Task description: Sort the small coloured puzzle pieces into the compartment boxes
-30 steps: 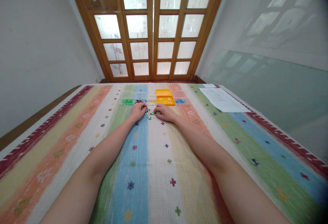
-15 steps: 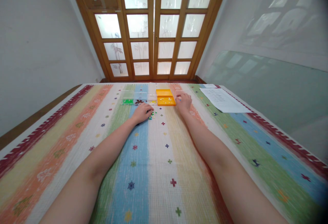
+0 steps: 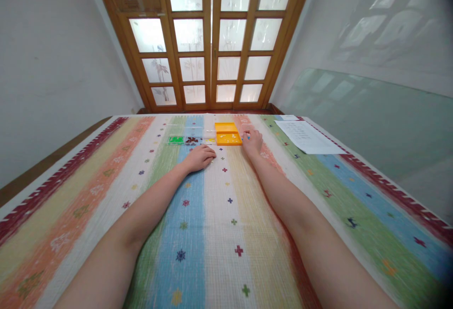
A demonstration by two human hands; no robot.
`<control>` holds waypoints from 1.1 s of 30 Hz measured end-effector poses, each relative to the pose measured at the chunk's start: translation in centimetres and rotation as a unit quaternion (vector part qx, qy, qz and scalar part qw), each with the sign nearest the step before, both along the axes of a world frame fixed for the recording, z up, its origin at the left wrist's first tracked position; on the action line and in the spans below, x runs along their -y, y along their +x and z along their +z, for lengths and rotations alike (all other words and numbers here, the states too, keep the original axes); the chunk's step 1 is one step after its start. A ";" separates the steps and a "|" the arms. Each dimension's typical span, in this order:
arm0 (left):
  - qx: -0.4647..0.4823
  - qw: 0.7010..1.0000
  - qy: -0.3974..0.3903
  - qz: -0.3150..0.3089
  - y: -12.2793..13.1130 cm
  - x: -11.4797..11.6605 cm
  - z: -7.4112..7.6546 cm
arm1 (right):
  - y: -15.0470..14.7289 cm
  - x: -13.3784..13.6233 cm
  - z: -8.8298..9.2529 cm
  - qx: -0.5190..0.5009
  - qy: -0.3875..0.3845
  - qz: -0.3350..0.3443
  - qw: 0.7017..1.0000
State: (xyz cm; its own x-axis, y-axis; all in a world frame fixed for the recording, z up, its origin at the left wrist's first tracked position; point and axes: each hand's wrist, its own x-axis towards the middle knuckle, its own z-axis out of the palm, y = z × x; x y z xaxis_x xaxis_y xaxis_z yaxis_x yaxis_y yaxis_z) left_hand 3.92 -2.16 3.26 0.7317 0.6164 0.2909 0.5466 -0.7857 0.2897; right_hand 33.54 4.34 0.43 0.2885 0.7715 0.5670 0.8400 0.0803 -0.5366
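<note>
My left hand (image 3: 200,158) rests low on the striped cloth, fingers bent together over the place where small loose pieces lie; only a pale bit shows by its fingertips, so what it grips is hidden. At the right side of the yellow box (image 3: 229,142), my right hand (image 3: 252,144) is closed with fingers curled. A spot of blue (image 3: 248,137) shows at those fingers, too small to name. Small white pieces lie in the open yellow box, whose lid (image 3: 225,127) is tipped back. Behind the right hand, a clear lid edge (image 3: 247,126) shows partly.
Left of the yellow box stand clear boxes with green pieces (image 3: 176,140), dark brown pieces (image 3: 192,140) and yellow pieces (image 3: 211,140). Printed sheets (image 3: 307,137) lie at the right. The striped tablecloth (image 3: 219,233) runs towards the glazed wooden doors (image 3: 215,54).
My left hand has shifted slightly right and down, covering the green and pale loose pieces that showed beside it. My right hand stays by the yellow box, with the blue spot showing more plainly.
</note>
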 end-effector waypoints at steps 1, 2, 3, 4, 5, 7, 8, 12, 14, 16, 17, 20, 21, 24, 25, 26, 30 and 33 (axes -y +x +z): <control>0.003 1.000 0.006 -0.004 0.0 0.0 0.0 | -0.4 0.2 0.1 0.010 0.003 0.013 1.000; 0.004 1.000 0.011 -0.007 0.0 0.0 -0.1 | -0.7 0.3 0.2 0.020 0.006 0.027 0.999; 0.002 1.000 0.017 -0.011 0.1 0.0 -0.1 | -1.0 0.5 0.4 0.027 0.007 0.042 0.999; -0.003 1.000 0.022 -0.015 0.1 0.0 0.0 | -1.3 0.6 0.5 0.033 0.007 0.056 0.998; -0.009 0.999 0.025 -0.018 0.2 0.1 0.0 | -1.6 0.8 0.7 0.038 0.005 0.068 0.997; -0.022 0.999 0.025 -0.019 0.3 0.2 0.2 | -2.1 1.1 0.9 0.045 0.000 0.087 0.995; -0.027 0.999 0.020 -0.016 0.4 0.3 0.3 | -2.3 1.2 0.9 0.048 -0.002 0.097 0.994; -0.030 0.999 0.000 -0.012 0.6 0.3 0.2 | -2.8 1.4 0.9 0.056 -0.003 0.122 0.991; -0.018 1.000 -0.003 -0.021 0.6 0.1 0.0 | -2.9 1.5 0.8 0.056 0.000 0.123 0.991; -0.006 1.000 -0.001 -0.027 0.5 -0.1 -0.2 | -2.9 1.4 0.7 0.056 0.000 0.124 0.991; -0.002 1.000 0.002 -0.027 0.5 -0.2 -0.4 | -2.9 1.4 0.7 0.055 -0.002 0.125 0.991; -0.006 1.000 0.007 -0.018 0.3 -0.3 -0.7 | -2.9 1.3 0.4 0.047 -0.004 0.133 0.990; -0.009 1.000 0.008 -0.016 0.3 -0.4 -0.7 | -2.9 1.3 0.4 0.043 -0.001 0.138 0.989; -0.008 1.000 0.014 -0.009 0.2 -0.5 -0.9 | -2.9 1.1 0.1 0.032 0.016 0.152 0.988; -0.002 1.000 0.018 -0.001 0.2 -0.6 -1.0 | -2.8 1.0 0.0 0.030 0.022 0.155 0.987; 0.006 1.000 0.022 0.015 0.0 -0.8 -1.0 | -2.8 0.9 -0.1 0.027 0.026 0.159 0.987; 0.063 0.987 0.043 0.140 -1.6 -2.1 -1.2 | -2.6 0.7 -0.2 0.020 0.036 0.171 0.984; 0.109 0.963 0.041 0.244 -3.9 -3.5 -1.4 | -2.6 0.8 -0.1 0.017 0.035 0.168 0.985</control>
